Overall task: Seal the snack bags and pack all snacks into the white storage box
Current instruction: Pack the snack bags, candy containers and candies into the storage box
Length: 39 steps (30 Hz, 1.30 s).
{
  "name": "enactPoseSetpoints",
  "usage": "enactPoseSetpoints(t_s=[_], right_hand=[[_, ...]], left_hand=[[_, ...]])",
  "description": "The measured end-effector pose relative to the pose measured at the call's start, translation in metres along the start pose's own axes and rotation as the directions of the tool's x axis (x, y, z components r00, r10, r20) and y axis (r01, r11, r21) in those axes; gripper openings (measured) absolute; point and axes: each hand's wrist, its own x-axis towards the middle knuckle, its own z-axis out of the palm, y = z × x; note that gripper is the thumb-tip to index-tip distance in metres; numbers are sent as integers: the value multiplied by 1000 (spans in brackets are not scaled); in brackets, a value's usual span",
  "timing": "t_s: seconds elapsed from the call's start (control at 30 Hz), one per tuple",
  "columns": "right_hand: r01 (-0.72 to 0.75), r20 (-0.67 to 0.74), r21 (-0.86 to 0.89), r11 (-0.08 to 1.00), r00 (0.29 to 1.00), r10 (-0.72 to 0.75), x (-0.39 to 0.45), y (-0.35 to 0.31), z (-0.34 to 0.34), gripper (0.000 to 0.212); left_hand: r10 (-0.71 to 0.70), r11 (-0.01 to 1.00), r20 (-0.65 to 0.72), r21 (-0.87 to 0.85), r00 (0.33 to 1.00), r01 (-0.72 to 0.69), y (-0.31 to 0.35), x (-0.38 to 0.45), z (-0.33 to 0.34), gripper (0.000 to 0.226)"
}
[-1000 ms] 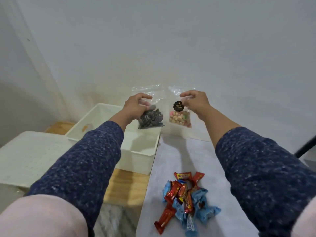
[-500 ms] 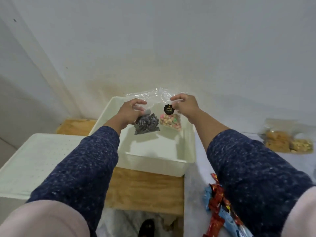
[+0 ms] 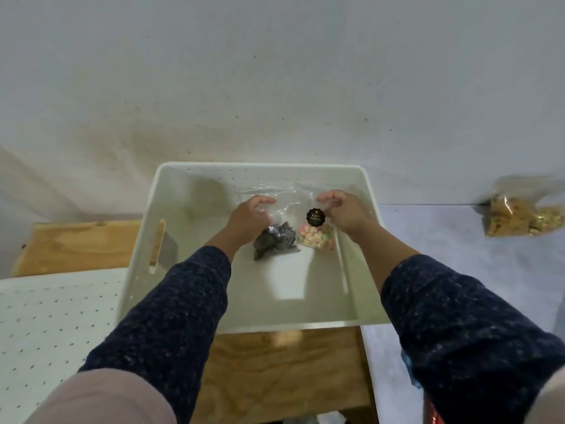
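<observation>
Inside the white storage box [image 3: 146, 221], my left hand [image 3: 249, 217] pinches a clear bag of dark striped snacks [image 3: 275, 241] by its top. Beside it, my right hand [image 3: 344, 211] pinches a clear bag of pastel-coloured snacks [image 3: 316, 237] that bears a round black label. Both bags hang low over the box floor, side by side; whether they touch the floor I cannot tell. Two more clear bags of brown snacks [image 3: 522, 215] lie on the grey surface at the far right.
The box stands on a wooden stand [image 3: 76, 246] against the pale wall. A white perforated lid [image 3: 52, 325] lies at the left. At the bottom right edge, a bit of red and blue wrapped candy [image 3: 428, 405] peeks out beside my sleeve.
Both hands have carried the two bags from above the box's right rim down into the box. My view has swung left and downward, so the box now fills the middle.
</observation>
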Motion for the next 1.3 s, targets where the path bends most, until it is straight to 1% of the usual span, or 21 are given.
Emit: enactPoseSetpoints(t_s=[0.07, 0.13, 0.2, 0.27, 0.33, 0.37, 0.43, 0.5, 0.6, 0.67, 0.73, 0.8, 0.87, 0.97, 1.1, 1.2, 1.3], right_hand=[[20, 8, -161, 987, 1000, -19, 2, -10, -4, 37], [45, 28, -369, 928, 999, -37, -1, -25, -12, 37], [74, 64, -552, 830, 997, -46, -5, -43, -21, 40], [117, 106, -697, 708, 993, -59, -11, -61, -30, 45], [167, 148, -797, 580, 986, -81, -19, -80, -42, 50], [179, 160, -832, 526, 984, -83, -24, -88, -49, 52], [188, 166, -882, 431, 982, -90, -35, -105, -65, 57], [166, 143, -912, 375, 986, -90, -46, -117, -84, 64], [118, 95, -934, 336, 992, -85, -68, -130, -118, 77], [112, 79, -941, 320, 990, -114, -86, -133, -147, 76], [113, 71, -941, 318, 987, -141, -105, -132, -181, 73], [113, 67, -943, 312, 986, -156, -124, -127, -215, 73], [106, 56, -946, 306, 984, -170, -141, -118, -250, 74], [82, 20, -942, 325, 981, -191, -164, -99, -300, 77], [43, -21, -938, 343, 983, -181, -188, -71, -353, 79], [6, -54, -932, 363, 986, -156, -199, -55, -384, 76], [-25, -90, -921, 389, 985, -150, -208, -42, -411, 74]], left_hand=[[35, 995, 0, 94, 999, -35, 5, 3, -3, 44], [60, 968, 32, 244, 998, -66, 11, 6, -10, 51], [38, 928, 67, 367, 997, -60, 19, 10, -19, 54], [-20, 862, 76, 507, 997, -21, 35, 11, -26, 55], [-70, 786, 41, 618, 997, 29, 56, 8, -33, 55], [-71, 750, 16, 660, 997, 43, 68, 4, -36, 56], [-33, 676, -32, 735, 999, 46, 94, -6, -39, 56], [33, 601, -73, 798, 997, 39, 123, -21, -39, 55], [110, 520, -124, 853, 986, 49, 170, -48, -36, 56], [137, 471, -160, 879, 978, 78, 201, -70, -30, 56], [170, 444, -197, 890, 966, 104, 228, -93, -18, 54], [197, 452, -238, 883, 951, 127, 252, -118, -2, 52], [217, 462, -271, 875, 938, 146, 273, -137, 20, 55], [238, 481, -289, 864, 927, 146, 295, -157, 56, 58], [254, 483, -260, 868, 931, 110, 319, -175, 107, 62], [268, 497, -226, 865, 937, 66, 336, -181, 139, 60], [296, 491, -184, 871, 937, 16, 353, -185, 166, 57]])
